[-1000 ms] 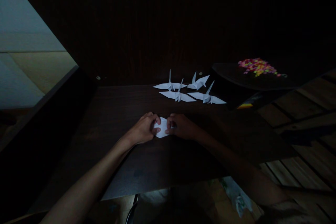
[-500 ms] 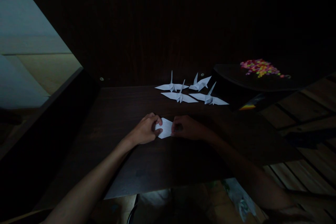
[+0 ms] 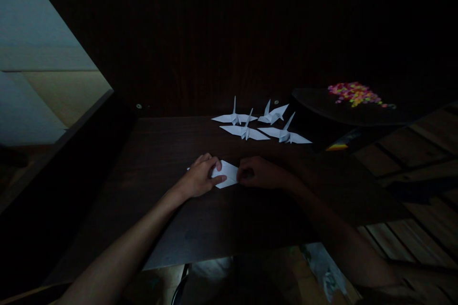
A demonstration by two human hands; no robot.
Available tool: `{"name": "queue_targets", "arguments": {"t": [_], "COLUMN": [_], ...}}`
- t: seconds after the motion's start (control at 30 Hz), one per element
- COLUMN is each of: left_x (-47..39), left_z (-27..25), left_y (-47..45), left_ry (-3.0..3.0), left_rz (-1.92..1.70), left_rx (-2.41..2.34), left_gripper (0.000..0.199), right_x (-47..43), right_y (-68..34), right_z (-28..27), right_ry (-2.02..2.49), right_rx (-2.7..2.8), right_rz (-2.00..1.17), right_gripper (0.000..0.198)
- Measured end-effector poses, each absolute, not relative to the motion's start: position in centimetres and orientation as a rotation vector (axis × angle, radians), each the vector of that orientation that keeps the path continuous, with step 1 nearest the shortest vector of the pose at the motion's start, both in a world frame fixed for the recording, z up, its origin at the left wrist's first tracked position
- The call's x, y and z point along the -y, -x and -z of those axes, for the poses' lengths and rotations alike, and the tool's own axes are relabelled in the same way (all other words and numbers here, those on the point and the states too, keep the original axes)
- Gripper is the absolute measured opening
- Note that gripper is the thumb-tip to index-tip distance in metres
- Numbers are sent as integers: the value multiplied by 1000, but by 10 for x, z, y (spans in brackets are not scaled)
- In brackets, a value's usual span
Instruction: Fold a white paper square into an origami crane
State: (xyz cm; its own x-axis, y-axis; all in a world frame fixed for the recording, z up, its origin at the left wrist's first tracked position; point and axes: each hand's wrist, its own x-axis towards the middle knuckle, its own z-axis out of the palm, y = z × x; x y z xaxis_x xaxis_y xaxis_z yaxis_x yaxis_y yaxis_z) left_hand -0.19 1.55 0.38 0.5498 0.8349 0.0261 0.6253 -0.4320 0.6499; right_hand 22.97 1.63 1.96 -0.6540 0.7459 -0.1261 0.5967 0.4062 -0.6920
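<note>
A small piece of folded white paper (image 3: pixel 229 171), with pointed ends, lies on the dark wooden desk (image 3: pixel 200 228) between my hands. My left hand (image 3: pixel 203 176) grips its left part, thumb and fingertips pressed on top; a small white tip shows behind that hand. With closed fingers my right hand (image 3: pixel 259 172) pinches the right corner. The fingertips there are dim and partly hidden. Beyond my hands stand several white paper cranes, among them a back left crane (image 3: pixel 234 118) and a front right crane (image 3: pixel 285 135).
On a dark raised ledge (image 3: pixel 322 105) at the right sits a heap of small colourful pieces (image 3: pixel 356 94). A dark panel (image 3: pixel 214 33) rises behind the desk, and a low side board (image 3: pixel 67 152) bounds it on the left. Slatted wood (image 3: pixel 404 240) shows at lower right.
My right hand has shifted slightly right along with the paper's corner. My left thumb reaches further over the paper, and a white tip now shows behind my left hand.
</note>
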Motion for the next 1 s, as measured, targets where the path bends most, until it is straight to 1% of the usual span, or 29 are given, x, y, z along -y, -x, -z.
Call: {"name": "queue_targets", "arguments": {"t": [0.17, 0.4, 0.8, 1.0], "left_x": [-15, -15, -13, -13], "left_z": [-5, -5, -6, -4], "left_y": [2, 1, -2, -3], "left_ry": [-2172, -2124, -2111, -2105], "left_rz": [-447, -435, -433, -440], "left_rx": [-1202, -1226, -1280, -1291], "left_gripper": [19, 20, 18, 18], "right_x": [-17, -8, -7, -5], "right_y": [-237, -222, -208, -202], "right_z": [-27, -22, -15, -20], "right_ry": [1168, 1256, 1536, 1664], "right_rx": [2538, 2462, 2332, 2326], "right_rz": [-1078, -1009, -985, -950], "right_gripper": [11, 11, 17, 15]}}
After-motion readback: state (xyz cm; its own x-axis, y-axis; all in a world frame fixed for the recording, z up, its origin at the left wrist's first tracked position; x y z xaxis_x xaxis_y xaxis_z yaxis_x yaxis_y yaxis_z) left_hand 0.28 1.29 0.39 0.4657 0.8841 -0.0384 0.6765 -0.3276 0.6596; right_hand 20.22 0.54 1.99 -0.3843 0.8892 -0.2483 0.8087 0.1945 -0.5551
